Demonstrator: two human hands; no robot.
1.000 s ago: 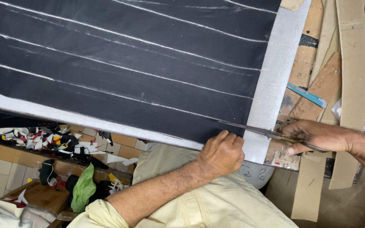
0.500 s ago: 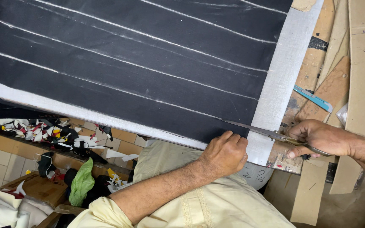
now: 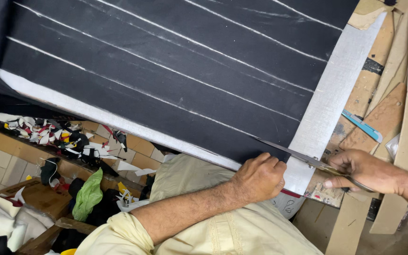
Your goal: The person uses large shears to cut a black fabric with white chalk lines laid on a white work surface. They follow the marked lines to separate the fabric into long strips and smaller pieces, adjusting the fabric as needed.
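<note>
A large black cloth (image 3: 180, 56) with white chalk lines lies flat on a table, backed by a white lining (image 3: 329, 104) that shows along its right and near edges. My right hand (image 3: 367, 171) grips a pair of scissors (image 3: 303, 157), whose blades enter the cloth's near right corner along a chalk line. My left hand (image 3: 259, 178) is closed on the cloth's near edge just left of the blades, holding it down.
Cardboard pattern pieces (image 3: 393, 113) and a light blue strip (image 3: 362, 126) lie at the right of the cloth. Below the table edge, cloth scraps (image 3: 53, 137) litter a tiled floor, with a green rag (image 3: 88, 196) and a wooden crate (image 3: 29, 198).
The scissors have advanced a little to the left into the cloth. My left hand has stayed on the near edge beside the blades. The view has shifted slightly.
</note>
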